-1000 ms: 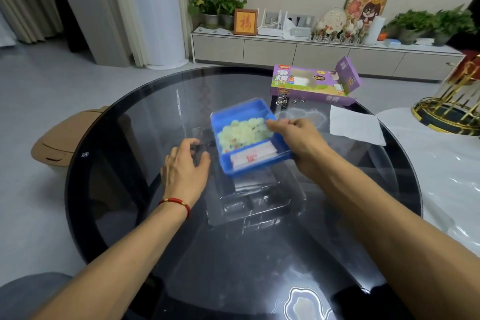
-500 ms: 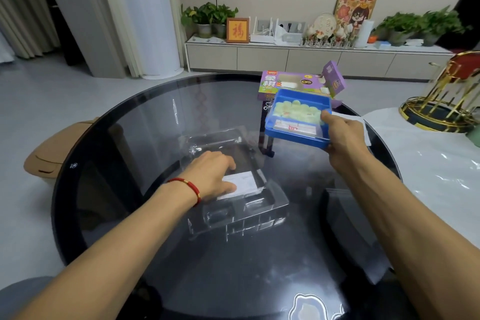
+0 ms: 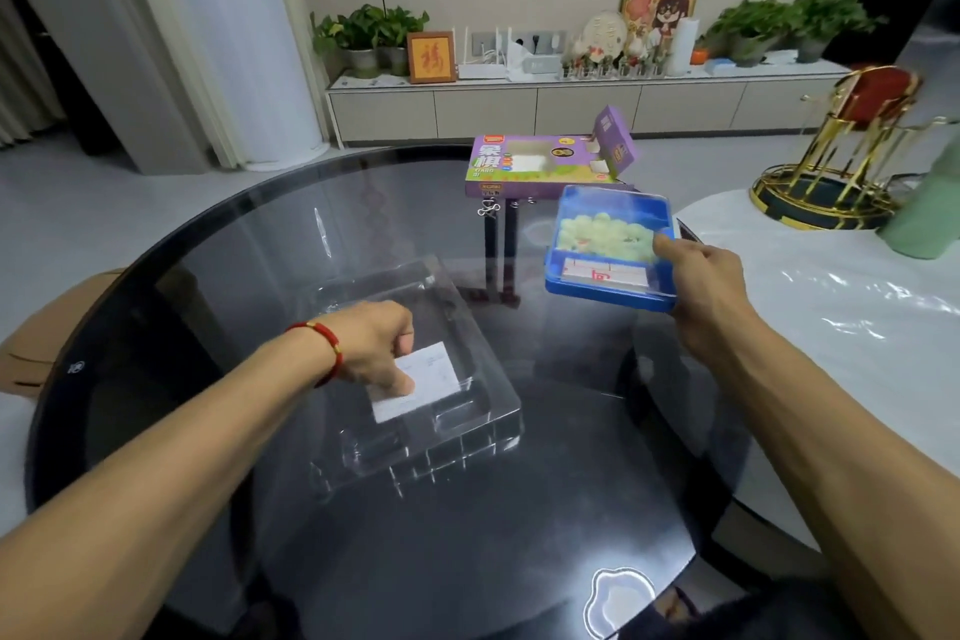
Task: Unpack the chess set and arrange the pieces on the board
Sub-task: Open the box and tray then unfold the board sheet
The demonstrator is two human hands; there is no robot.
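Your left hand [image 3: 382, 346] reaches into the clear plastic tray [image 3: 415, 379] on the dark glass table [image 3: 467, 561], fingers curled, thumb and fingertips pinching a white paper slip [image 3: 421, 382]; the hand covers the slip's left edge. Tray walls are hard to trace against the glass. Further out, your right hand [image 3: 698, 276] grips the blue case [image 3: 610, 250] at its right side, pale green chess pieces blurred under the lid. Beyond those fingertips sits the purple carton [image 3: 545, 166], flap open.
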